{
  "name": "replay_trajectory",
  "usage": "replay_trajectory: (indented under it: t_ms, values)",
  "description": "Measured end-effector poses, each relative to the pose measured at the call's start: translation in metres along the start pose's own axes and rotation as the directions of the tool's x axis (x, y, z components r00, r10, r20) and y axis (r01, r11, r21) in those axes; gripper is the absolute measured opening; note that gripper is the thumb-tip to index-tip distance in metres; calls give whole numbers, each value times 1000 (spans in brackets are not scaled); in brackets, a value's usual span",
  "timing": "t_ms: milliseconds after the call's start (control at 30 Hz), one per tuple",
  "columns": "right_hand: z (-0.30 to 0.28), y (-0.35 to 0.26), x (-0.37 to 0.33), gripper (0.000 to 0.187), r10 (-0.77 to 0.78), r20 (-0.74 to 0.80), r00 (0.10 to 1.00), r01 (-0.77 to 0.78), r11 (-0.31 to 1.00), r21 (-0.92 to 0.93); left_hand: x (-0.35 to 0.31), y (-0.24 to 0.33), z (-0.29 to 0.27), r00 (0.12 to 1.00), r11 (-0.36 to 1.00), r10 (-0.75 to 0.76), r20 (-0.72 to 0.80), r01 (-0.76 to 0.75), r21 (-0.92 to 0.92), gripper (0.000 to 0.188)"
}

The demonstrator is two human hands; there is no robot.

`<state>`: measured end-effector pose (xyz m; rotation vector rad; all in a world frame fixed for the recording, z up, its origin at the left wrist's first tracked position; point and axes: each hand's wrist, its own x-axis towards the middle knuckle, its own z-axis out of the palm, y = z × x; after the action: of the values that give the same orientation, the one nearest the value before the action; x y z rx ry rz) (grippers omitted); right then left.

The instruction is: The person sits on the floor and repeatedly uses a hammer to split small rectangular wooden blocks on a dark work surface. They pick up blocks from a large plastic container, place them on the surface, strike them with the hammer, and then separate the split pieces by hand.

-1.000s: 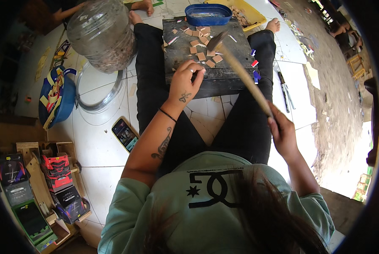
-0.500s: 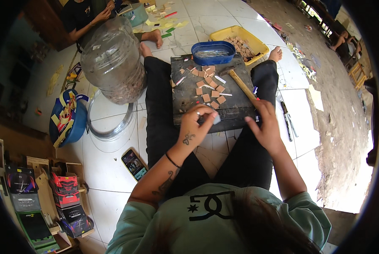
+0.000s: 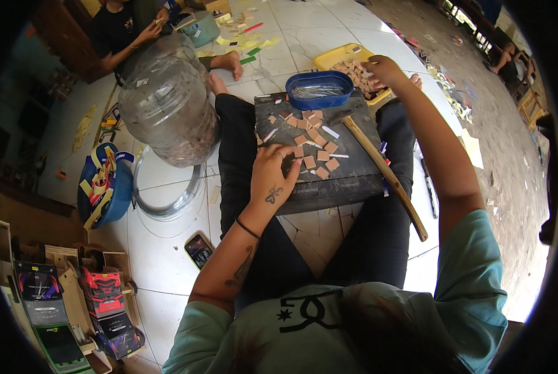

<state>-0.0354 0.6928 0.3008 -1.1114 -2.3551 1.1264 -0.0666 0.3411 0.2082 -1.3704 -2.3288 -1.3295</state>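
My left hand rests at the left side of a dark block between my legs. Its thumb and forefinger are apart, beside several small brown square pieces; the other fingertips are partly hidden. My right hand reaches far forward over a yellow basin heaped with similar brown pieces. Its fingers hang apart above the pile, and nothing shows in them. A hammer with a wooden handle lies untouched across the block's right side, the handle sticking out past its near edge.
On the block's far edge sits a blue oval tub of thin metal pins or nails. Leftward are a big clear plastic jug, a wire coil, a blue bucket of scraps and a phone. Another person sits at far left.
My right hand has let go of the hammer and moved forward to the yellow basin. My left hand has shifted left; the small greyish thing at its fingertips no longer shows.
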Motion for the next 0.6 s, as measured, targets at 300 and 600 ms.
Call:
replay_trajectory:
  t_ms: [300,600]
  values:
    - [119,-35,13,31,-304,473,827,561,504,-656,22,-12,15,998,969,44,44,-53,240,31]
    - [109,-34,18,11,-408,517,752,650,589,-481,36,-17,27,999,983,20,-35,-14,184,23]
